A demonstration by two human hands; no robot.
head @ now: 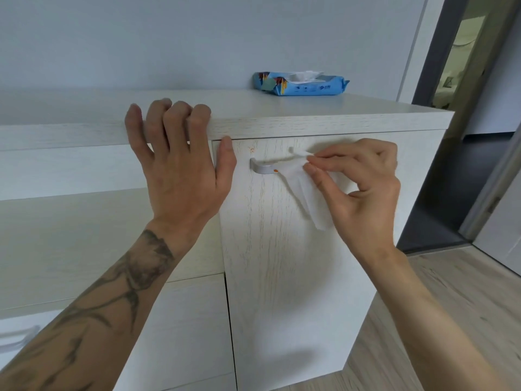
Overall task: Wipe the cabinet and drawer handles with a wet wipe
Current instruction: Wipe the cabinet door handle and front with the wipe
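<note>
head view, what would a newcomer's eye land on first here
The right hand pinches a white wet wipe draped over the silver handle, high on the cabinet door. Left of it, the left hand, on a tattooed forearm, grips the edge of the cabinet top. A blue wipes pack lies open at the back.

A pack of wipes (300,84) lies on the cabinet top (310,108), near its back edge and towards the right end. The left hand (180,165) grips the top's front edge, just left of the door (282,263). Near the door's upper edge sits the handle (263,167), with the wipe (304,187) over its right end, pinched by the right hand (363,182).
</note>
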